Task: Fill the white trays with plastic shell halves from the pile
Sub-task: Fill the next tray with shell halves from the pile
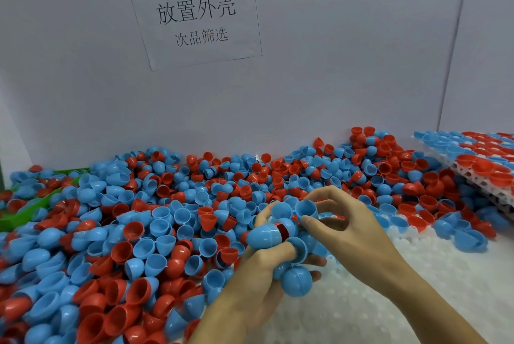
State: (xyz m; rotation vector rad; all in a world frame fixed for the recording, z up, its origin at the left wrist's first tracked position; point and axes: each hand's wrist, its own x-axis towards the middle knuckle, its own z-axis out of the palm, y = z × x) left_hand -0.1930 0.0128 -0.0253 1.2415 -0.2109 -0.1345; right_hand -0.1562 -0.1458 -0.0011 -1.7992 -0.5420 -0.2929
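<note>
A big pile of blue and red plastic shell halves (155,221) covers the table from the left to the back wall. My left hand (261,268) grips a bunch of shell halves (292,254), mostly blue with a red one among them, held above the white tray (389,302) at the lower right. My right hand (345,224) pinches one blue shell half (306,208) at the top of that bunch, open side up. The tray's near cells show bare white; a few shells sit along its far edge.
A stack of white trays (484,179) filled with red and blue shells stands at the right edge. A green bin (33,204) lies half buried at the left. A grey wall with a paper sign (194,15) closes off the back.
</note>
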